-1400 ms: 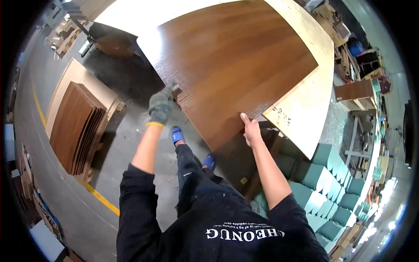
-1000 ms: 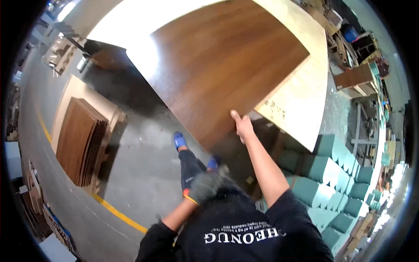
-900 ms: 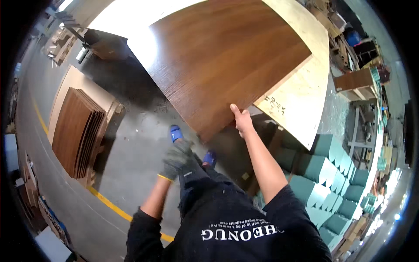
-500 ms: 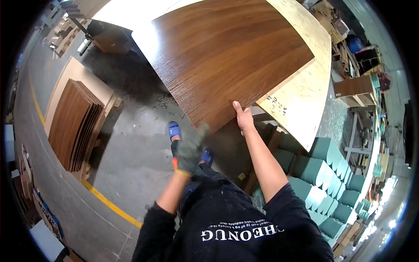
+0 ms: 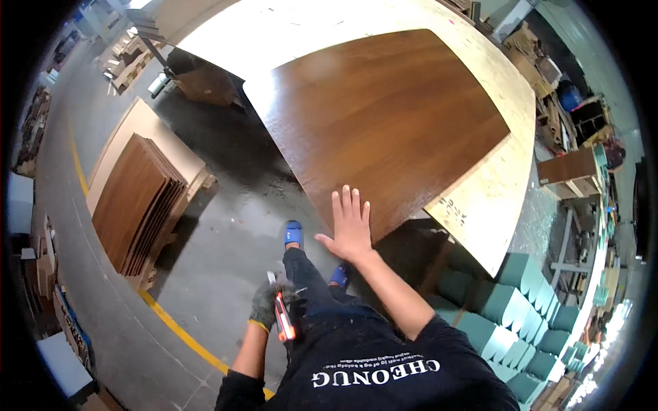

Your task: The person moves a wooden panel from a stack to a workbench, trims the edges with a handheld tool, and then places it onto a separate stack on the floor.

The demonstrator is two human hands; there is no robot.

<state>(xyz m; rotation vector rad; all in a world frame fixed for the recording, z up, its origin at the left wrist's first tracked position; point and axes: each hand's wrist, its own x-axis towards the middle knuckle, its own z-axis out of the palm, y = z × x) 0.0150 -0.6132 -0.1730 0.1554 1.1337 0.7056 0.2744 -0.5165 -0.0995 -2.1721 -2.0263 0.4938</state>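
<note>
A large brown wood-grain panel (image 5: 391,123) lies on a pale plywood worktable (image 5: 473,212), its near corner jutting past the table edge. My bare right hand (image 5: 351,229) rests flat near that corner, fingers spread, holding nothing. Lower left, beside my thigh, my left hand (image 5: 262,303) in a dark grey glove is closed around an orange utility knife (image 5: 284,319). A short pale tip shows above the glove; the fingers' far side is hidden.
To the left, a stack of brown panels (image 5: 133,205) sits on a pale board over a pallet. Green foam blocks (image 5: 507,301) are piled at lower right. A yellow line (image 5: 181,332) crosses the grey floor. A wooden cabinet-like box (image 5: 567,170) stands at far right.
My right hand has gone from gripping the panel's edge to lying flat on its face. My left hand has dropped from near the panel's corner to beside my thigh. The view has shifted.
</note>
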